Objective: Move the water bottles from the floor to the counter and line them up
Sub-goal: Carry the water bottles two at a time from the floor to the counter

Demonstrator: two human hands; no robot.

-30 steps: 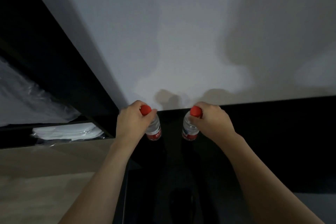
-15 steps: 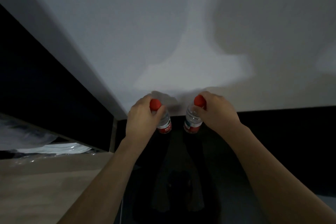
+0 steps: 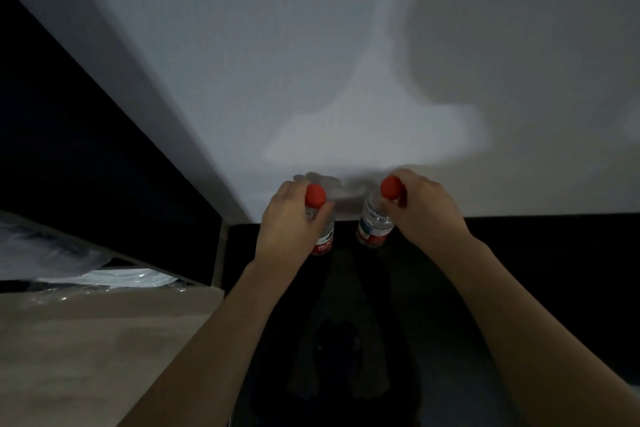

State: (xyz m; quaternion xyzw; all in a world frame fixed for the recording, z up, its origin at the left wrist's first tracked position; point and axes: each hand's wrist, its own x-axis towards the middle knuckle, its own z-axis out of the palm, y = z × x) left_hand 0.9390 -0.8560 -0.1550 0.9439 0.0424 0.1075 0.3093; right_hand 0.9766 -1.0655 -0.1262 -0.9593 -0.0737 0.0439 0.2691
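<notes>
left bottle (image 3: 325, 236) half behind left hand (image 3: 289, 222), both bottle bases lost in dark counter (image 3: 536, 270)

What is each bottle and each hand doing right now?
Left bottle: red cap on, upright, held near its neck.
Right bottle: red cap on, tilted a little, held near its neck.
Left hand: grips the left bottle.
Right hand: grips the right bottle.

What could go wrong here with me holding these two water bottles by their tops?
Each hand, left hand and right hand, grips only near a red cap, so the left bottle or right bottle might slip or swing. The dark counter is dim, so its edge is hard to judge when setting them down.
</notes>
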